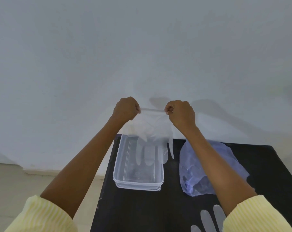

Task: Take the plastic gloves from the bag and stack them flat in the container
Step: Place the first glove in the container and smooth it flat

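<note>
Above the far end of a clear container (120, 164), two hands hold a see-through glove (152, 136) by its cuff. The left hand (126, 108) and right hand (181, 113) each keep a closed grip, curled fingers pinching one corner, with the cuff taut between them. The glove hangs below the grip, fingers down over the container. Whether the tips touch it is unclear. On the black surface (142, 211), a bluish bag (192, 164) lies partly behind the right forearm. Another glove (209, 218) is cut off at the near edge.
</note>
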